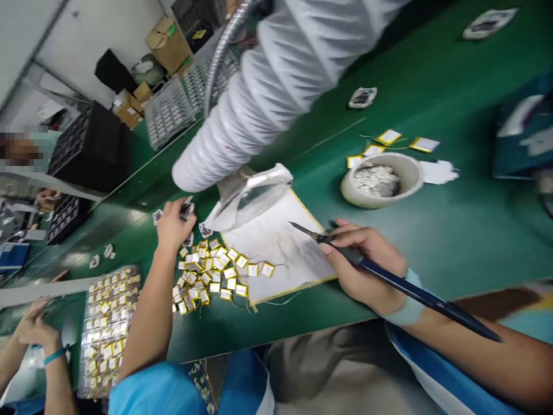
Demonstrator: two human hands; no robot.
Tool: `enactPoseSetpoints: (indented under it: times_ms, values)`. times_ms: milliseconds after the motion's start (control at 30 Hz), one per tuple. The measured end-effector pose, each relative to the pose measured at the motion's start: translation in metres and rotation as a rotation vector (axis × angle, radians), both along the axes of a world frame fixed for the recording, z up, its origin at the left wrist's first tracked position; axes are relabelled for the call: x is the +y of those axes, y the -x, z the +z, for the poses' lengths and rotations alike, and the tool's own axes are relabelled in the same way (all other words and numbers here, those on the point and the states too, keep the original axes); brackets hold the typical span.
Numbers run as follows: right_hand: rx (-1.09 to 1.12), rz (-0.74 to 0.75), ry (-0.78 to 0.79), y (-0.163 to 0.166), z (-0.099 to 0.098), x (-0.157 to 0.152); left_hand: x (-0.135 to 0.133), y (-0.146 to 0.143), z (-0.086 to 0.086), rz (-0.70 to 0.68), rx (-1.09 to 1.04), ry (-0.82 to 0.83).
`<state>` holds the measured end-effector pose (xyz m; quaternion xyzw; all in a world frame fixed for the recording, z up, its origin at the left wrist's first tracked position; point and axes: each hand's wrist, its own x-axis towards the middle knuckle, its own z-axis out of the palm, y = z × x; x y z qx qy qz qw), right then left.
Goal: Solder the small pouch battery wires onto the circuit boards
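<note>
Black-handled cutter [415,294] sits in the right grip [363,259], tip over white mat [276,253].

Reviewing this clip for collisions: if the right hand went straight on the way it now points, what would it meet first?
The right hand, holding a long-handled tool, points across the white pad. First in line is probably the clear plastic sheet, though depth is unclear.

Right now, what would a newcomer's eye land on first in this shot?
The white ribbed duct sweeping across the upper middle stands out first. Below it, a heap of small gold-edged pouch cells lies on the green bench, beside a white pad. At the right, the right hand grips a long dark tool, its pointed tip over the pad.
</note>
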<state>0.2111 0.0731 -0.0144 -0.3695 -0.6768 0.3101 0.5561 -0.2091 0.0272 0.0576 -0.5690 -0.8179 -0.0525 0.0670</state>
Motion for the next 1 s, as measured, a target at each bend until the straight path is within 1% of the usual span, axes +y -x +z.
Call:
enactPoseSetpoints:
  times_ms: [33,100,167,200,233,300,367,433,500,567,600,667,733,767,833,900,933,1000]
  values:
    - [0.015,0.009,0.002,-0.001,0.002,0.0,-0.016,-0.01,0.001,-0.012,0.022,-0.048]
    - [0.043,0.024,0.016,-0.002,0.006,0.0,-0.05,-0.037,0.003,-0.08,0.024,-0.109]
    - [0.061,0.038,0.03,-0.002,0.009,0.002,-0.076,-0.074,0.003,-0.187,-0.035,-0.136]
    - [0.066,0.042,0.03,-0.002,0.01,0.002,-0.083,-0.096,0.002,-0.253,-0.087,-0.123]
    - [0.068,0.044,0.026,-0.002,0.011,0.003,-0.085,-0.121,-0.001,-0.3,-0.128,-0.113]
    - [0.062,0.048,0.011,-0.003,0.013,0.002,-0.076,-0.17,-0.008,-0.359,-0.155,-0.069]
    - [0.056,0.053,0.007,-0.006,0.017,0.001,-0.054,-0.211,-0.017,-0.356,-0.122,-0.029]
    - [0.061,0.052,0.026,-0.012,0.024,-0.001,-0.032,-0.237,-0.024,-0.301,-0.089,0.024]
    - [0.084,0.027,0.054,-0.025,0.031,-0.003,-0.021,-0.245,-0.025,-0.24,-0.091,0.05]
    - [0.117,-0.042,0.072,-0.041,0.035,-0.001,-0.026,-0.241,-0.019,-0.235,-0.145,0.01]
    - [0.14,-0.085,0.062,-0.051,0.035,0.001,-0.034,-0.236,-0.015,-0.274,-0.199,-0.013]
    - [0.193,-0.175,0.006,-0.069,0.028,0.007,-0.056,-0.222,-0.005,-0.411,-0.339,-0.009]
    - [0.214,-0.26,-0.065,-0.083,0.015,0.014,-0.08,-0.21,0.001,-0.553,-0.449,0.051]
    - [0.183,-0.286,-0.075,-0.089,0.008,0.016,-0.092,-0.206,0.002,-0.608,-0.478,0.083]
    - [0.062,-0.286,-0.03,-0.094,-0.003,0.018,-0.109,-0.201,0.0,-0.672,-0.493,0.117]
    - [-0.019,-0.247,0.025,-0.093,-0.003,0.015,-0.116,-0.199,-0.004,-0.695,-0.497,0.101]
    - [-0.024,-0.221,0.047,-0.09,0.002,0.012,-0.115,-0.198,-0.006,-0.69,-0.498,0.071]
    - [-0.01,-0.143,0.092,-0.08,0.018,0.006,-0.105,-0.197,-0.008,-0.667,-0.486,-0.038]
